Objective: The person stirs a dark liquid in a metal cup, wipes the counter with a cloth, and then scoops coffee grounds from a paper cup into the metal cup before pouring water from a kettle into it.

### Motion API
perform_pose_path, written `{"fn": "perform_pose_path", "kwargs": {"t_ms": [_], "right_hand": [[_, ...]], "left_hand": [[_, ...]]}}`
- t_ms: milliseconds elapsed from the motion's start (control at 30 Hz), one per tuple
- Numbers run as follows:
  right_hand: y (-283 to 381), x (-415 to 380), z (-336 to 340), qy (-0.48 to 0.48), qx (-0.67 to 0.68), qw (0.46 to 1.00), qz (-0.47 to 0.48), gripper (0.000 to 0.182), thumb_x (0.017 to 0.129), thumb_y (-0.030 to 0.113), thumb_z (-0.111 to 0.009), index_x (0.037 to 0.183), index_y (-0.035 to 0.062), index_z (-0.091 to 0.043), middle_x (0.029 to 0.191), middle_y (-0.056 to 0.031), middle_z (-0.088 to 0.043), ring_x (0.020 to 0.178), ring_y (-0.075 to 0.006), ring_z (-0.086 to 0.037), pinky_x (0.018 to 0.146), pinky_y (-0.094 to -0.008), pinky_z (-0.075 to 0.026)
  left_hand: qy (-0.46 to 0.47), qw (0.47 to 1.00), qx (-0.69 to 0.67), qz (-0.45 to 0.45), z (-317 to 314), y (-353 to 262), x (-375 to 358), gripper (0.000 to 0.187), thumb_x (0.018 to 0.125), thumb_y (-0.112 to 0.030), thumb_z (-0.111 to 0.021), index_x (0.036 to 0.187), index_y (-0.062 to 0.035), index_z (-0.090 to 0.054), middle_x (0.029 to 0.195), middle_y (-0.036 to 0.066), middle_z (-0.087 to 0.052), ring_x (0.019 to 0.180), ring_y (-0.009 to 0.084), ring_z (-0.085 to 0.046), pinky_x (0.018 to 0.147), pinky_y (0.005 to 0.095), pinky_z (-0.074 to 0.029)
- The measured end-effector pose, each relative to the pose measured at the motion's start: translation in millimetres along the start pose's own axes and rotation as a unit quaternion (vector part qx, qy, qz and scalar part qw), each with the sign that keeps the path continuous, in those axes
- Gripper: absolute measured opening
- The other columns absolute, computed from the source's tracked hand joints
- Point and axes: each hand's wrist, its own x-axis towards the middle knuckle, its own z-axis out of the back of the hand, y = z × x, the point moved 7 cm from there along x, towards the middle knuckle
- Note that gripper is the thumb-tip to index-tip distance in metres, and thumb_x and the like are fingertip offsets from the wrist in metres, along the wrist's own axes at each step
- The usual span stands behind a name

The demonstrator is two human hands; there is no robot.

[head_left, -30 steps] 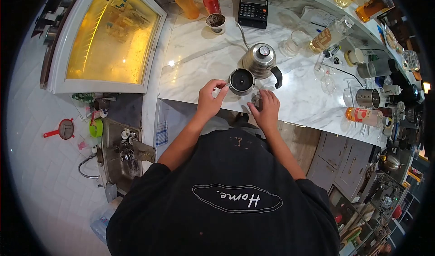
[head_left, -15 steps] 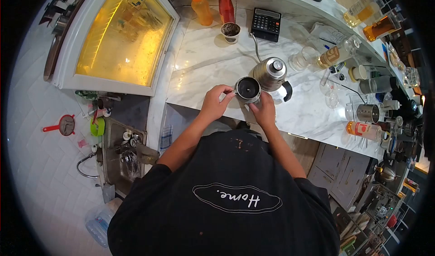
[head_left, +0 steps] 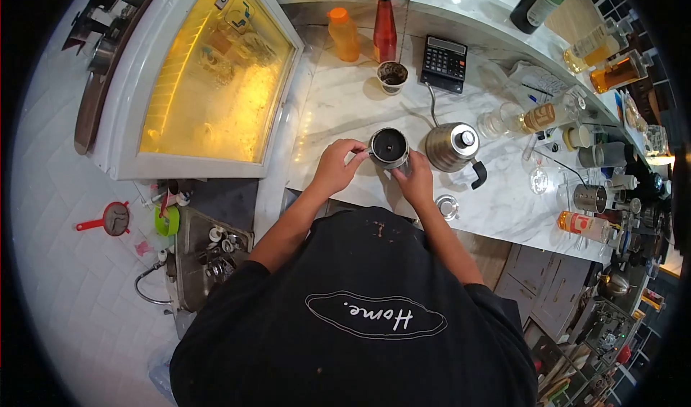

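Between my hands is a small round metal coffee drip filter (head_left: 389,146), dark inside with a small bright spot at its centre. My left hand (head_left: 338,166) pinches its left side between thumb and fingertips. On the lower right, my right hand (head_left: 417,179) has its fingers closed against the filter or whatever is under it; the underside is hidden. A steel gooseneck kettle (head_left: 451,146) with a black handle stands just to the right. Near my right wrist lies a small round metal piece (head_left: 447,207) on the counter.
On the marble counter (head_left: 338,105) stand an orange bottle (head_left: 342,35), a red bottle (head_left: 385,33), a cup with dark grounds (head_left: 392,77) and a calculator (head_left: 443,63). Several bottles and glasses crowd the right. A glass-fronted fridge (head_left: 216,83) and a sink (head_left: 188,256) are left.
The camera view has shifted, so the counter items appear lower and farther right. Both hands keep hold of the filter, now farther from the kettle. The round metal piece has come into sight.
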Motion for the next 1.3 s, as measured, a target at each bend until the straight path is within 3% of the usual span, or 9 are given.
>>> {"fn": "perform_pose_path", "kwargs": {"t_ms": [267, 433, 533, 667, 767, 900, 1000, 1133, 1300], "right_hand": [[14.5, 30.9, -24.3, 0.016, 0.004, 1.0, -0.011, 0.061, 0.08, 0.013, -0.082, 0.136, 0.0031, -0.06, 0.13, -0.021, -0.066, 0.126, -0.041, -0.058, 0.107, -0.0483, -0.047], [16.9, 46.5, 2.8, 0.014, -0.01, 0.999, -0.049, 0.052, 0.086, 0.003, -0.073, 0.136, 0.0004, -0.062, 0.131, -0.0214, -0.069, 0.121, -0.0387, -0.066, 0.104, -0.044, -0.051], [22.7, 67.7, 30.5, -0.01, 0.087, 0.993, -0.084, 0.045, 0.09, 0.003, -0.069, 0.134, 0.0049, -0.063, 0.123, -0.0191, -0.073, 0.113, -0.0357, -0.071, 0.097, -0.045, -0.054], [40.7, 121.8, 63.3, -0.094, 0.145, 0.982, -0.08, 0.031, 0.097, 0.012, -0.07, 0.125, -0.0004, -0.067, 0.118, -0.0178, -0.076, 0.107, -0.0279, -0.075, 0.093, -0.0408, -0.056], [58.3, 172.6, 75.0, -0.102, 0.156, 0.981, -0.054, 0.034, 0.096, 0.017, -0.073, 0.124, -0.0015, -0.068, 0.118, -0.0196, -0.075, 0.109, -0.0325, -0.073, 0.095, -0.0414, -0.055], [65.0, 231.1, 71.3, -0.099, -0.08, 0.992, -0.003, 0.046, 0.093, 0.032, -0.075, 0.125, -0.001, -0.07, 0.124, -0.0248, -0.071, 0.115, -0.0435, -0.067, 0.101, -0.0468, -0.053], [46.1, 257.9, 50.2, -0.066, -0.131, 0.989, -0.024, 0.047, 0.093, 0.033, -0.075, 0.124, -0.0017, -0.07, 0.126, -0.0233, -0.07, 0.117, -0.044, -0.066, 0.1, -0.0486, -0.052], [31.0, 276.1, 33.5, -0.081, -0.164, 0.983, 0.036, 0.03, 0.091, 0.032, -0.077, 0.109, 0.0071, -0.077, 0.118, -0.0196, -0.071, 0.109, -0.039, -0.064, 0.093, -0.0499, -0.054], [42.3, 268.7, 35.2, -0.088, -0.155, 0.983, 0.04, 0.016, 0.094, 0.025, -0.075, 0.098, 0.0095, -0.077, 0.106, -0.0126, -0.071, 0.098, -0.0341, -0.063, 0.087, -0.0515, -0.046]], "left_hand": [[0.004, 1.0, 0.007, -0.009, 29.5, 29.1, 26.2, 0.022, 0.092, -0.016, -0.077, 0.108, -0.001, -0.071, 0.098, 0.015, -0.073, 0.093, 0.0331, -0.069, 0.084, 0.0411, -0.054], [0.022, 0.998, -0.047, 0.021, 37.6, 37.8, 34.3, 0.023, 0.096, -0.017, -0.074, 0.113, -0.0022, -0.07, 0.102, 0.011, -0.074, 0.095, 0.024, -0.07, 0.086, 0.0375, -0.054], [-0.009, 0.991, -0.108, 0.076, 39.1, 59.4, 47.2, 0.024, 0.096, -0.018, -0.074, 0.116, -0.0044, -0.07, 0.101, 0.008, -0.074, 0.096, 0.0195, -0.07, 0.087, 0.0362, -0.053], [-0.034, 0.987, -0.117, 0.107, 38.8, 79.5, 76.8, 0.027, 0.096, -0.02, -0.074, 0.118, -0.0061, -0.069, 0.099, 0.007, -0.074, 0.095, 0.0184, -0.069, 0.088, 0.0359, -0.052], [0.01, 0.99, -0.094, 0.103, 29.1, 82.9, 112.6, 0.035, 0.094, -0.022, -0.077, 0.123, -0.0067, -0.067, 0.101, 0.009, -0.073, 0.097, 0.0213, -0.069, 0.09, 0.0381, -0.053], [0.065, 0.994, -0.06, 0.057, -1.5, 91.0, 159.6, 0.06, 0.087, -0.025, -0.085, 0.137, -0.0081, -0.057, 0.122, 0.014, -0.066, 0.11, 0.0272, -0.066, 0.097, 0.041, -0.053], [0.096, 0.995, -0.036, 0.019, -27.4, 91.6, 184.8, 0.077, 0.081, -0.027, -0.089, 0.145, -0.0079, -0.05, 0.136, 0.017, -0.059, 0.122, 0.0301, -0.06, 0.104, 0.0433, -0.05], [0.103, 0.995, -0.001, 0.002, -51.8, 86.5, 205.8, 0.086, 0.072, -0.03, -0.093, 0.144, -0.0096, -0.052, 0.138, 0.016, -0.058, 0.13, 0.0361, -0.053, 0.111, 0.0459, -0.044], [0.102, 0.995, 0.005, 0.013, -65.4, 89.7, 214.1, 0.085, 0.067, -0.028, -0.096, 0.14, -0.0093, -0.056, 0.134, 0.015, -0.061, 0.128, 0.0376, -0.053, 0.111, 0.0464, -0.043]]}}
